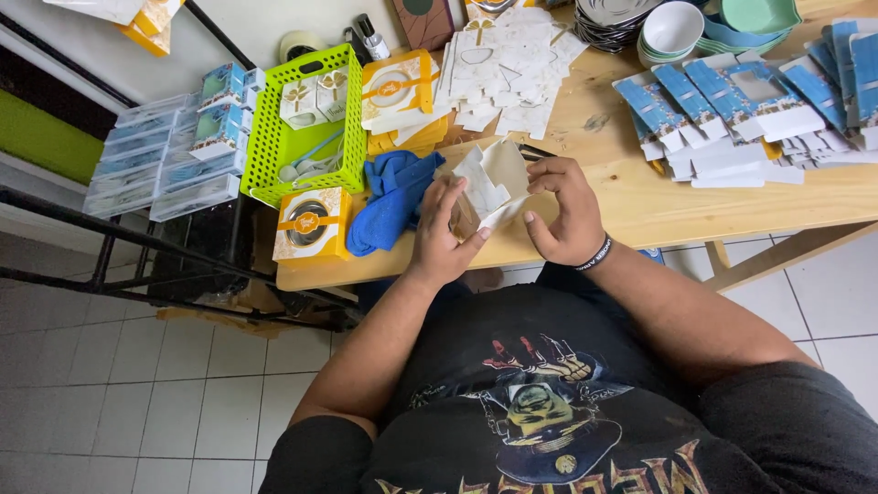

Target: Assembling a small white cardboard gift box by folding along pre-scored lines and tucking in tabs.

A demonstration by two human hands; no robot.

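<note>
1. A half-folded white card box (489,183) sits between both hands at the near edge of the wooden table (640,197), just above the person's lap. Its flaps stand open and unlocked.
2. The left hand (445,233) is curled about the box's left side, fingers on top and thumb under the lower flap. The right hand (565,212) pinches the right side, fingers bent closed over the top edge.
3. The box looks light and thin, stiff along its creases yet easily crushed or bent. I judge the safest hold is at the folded edges and corners, not the flat panels or the window cut-out.
4. A blue cloth (391,197) lies at 9 o'clock, touching the left hand's side of the box.
5. A finished yellow and white box (311,224) stands further at 9 o'clock, and a green basket (297,123) at 10 o'clock.
6. Flat white blanks (508,64) lie at 12 o'clock; blue blanks (732,101) and stacked bowls (672,27) at 2 o'clock.
</note>
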